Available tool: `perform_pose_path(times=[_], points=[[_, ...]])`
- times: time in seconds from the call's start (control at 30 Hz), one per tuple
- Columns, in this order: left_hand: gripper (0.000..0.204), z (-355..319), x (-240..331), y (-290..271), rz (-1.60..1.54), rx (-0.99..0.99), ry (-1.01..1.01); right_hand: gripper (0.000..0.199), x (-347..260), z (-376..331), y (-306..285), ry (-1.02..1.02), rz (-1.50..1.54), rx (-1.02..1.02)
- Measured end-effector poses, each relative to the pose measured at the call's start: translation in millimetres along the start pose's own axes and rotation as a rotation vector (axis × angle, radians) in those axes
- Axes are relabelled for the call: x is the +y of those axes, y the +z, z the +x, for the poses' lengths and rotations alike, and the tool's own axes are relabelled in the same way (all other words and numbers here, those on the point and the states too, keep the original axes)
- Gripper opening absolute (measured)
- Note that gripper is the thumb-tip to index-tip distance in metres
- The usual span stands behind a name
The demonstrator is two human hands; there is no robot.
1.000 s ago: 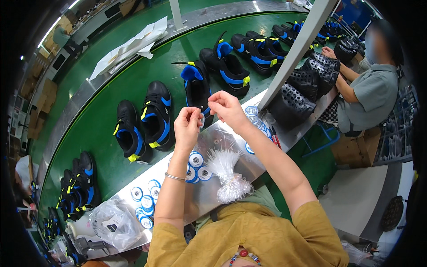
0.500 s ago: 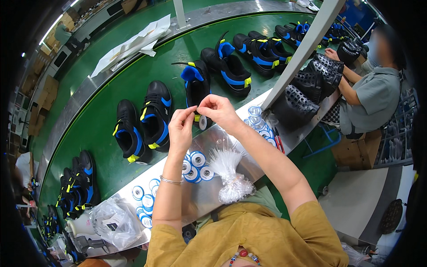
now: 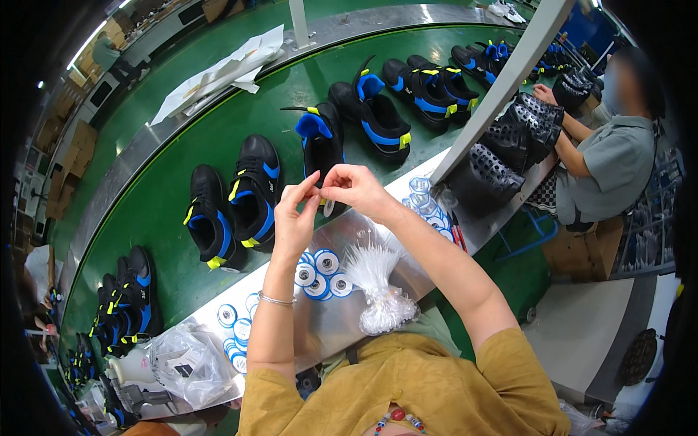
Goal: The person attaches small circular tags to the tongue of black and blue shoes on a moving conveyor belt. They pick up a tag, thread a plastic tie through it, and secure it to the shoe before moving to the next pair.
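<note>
My left hand (image 3: 296, 218) and my right hand (image 3: 356, 190) meet with pinched fingertips above the metal worktop's far edge. Below the fingertips hangs a small round white hang tag (image 3: 329, 208), partly hidden; its string is too thin to make out clearly. Just behind them stands a black and blue shoe (image 3: 325, 149) with its tongue pulled up. Round blue-rimmed tags (image 3: 318, 286) lie in a pile beside my left forearm. A bundle of clear plastic tag strings (image 3: 382, 280) rests between my forearms. More tags (image 3: 430, 207) sit beyond my right forearm.
A green conveyor (image 3: 163, 211) carries several black and blue shoes (image 3: 251, 189). A grey post (image 3: 502, 87) rises at right, near black shoes (image 3: 483, 174) and a seated co-worker (image 3: 618, 145). Red pens (image 3: 458, 236), a clear plastic bag (image 3: 190, 363) and another tag pile (image 3: 236, 334) lie on the worktop.
My left fingers have shifted, with the index finger raised more and a gap to the thumb. The tag hangs slightly lower and is more hidden. Both hands stay together.
</note>
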State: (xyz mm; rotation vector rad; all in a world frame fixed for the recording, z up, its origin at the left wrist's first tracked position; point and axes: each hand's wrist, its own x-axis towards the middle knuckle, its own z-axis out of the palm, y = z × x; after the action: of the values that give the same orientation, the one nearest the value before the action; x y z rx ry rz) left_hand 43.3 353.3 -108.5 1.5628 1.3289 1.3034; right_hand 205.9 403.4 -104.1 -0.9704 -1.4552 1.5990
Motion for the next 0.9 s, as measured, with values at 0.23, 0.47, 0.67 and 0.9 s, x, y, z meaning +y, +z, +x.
perform_pose_path(times=[0.23, 0.47, 0.67, 0.9], points=[[0.042, 1.9, -5.2, 0.7, -0.057, -0.009, -0.028, 0.010, 0.8, 0.6, -1.1, 0.026, 0.032, -0.021], [0.041, 10.2, -11.1, 0.6, -0.084, -0.024, -0.083, 0.010, 1.1, 6.1, -9.4, 0.021, -0.010, -0.079], [0.040, 74.6, 4.5, -11.8, 0.522, 0.136, 0.402, 0.031, 0.5, 45.4, -27.7, -0.096, -0.556, 0.343], [0.017, 124.1, -19.8, 6.3, 1.021, -0.052, 0.688, 0.038, 27.2, 55.4, -17.2, -0.400, -0.808, 0.401]])
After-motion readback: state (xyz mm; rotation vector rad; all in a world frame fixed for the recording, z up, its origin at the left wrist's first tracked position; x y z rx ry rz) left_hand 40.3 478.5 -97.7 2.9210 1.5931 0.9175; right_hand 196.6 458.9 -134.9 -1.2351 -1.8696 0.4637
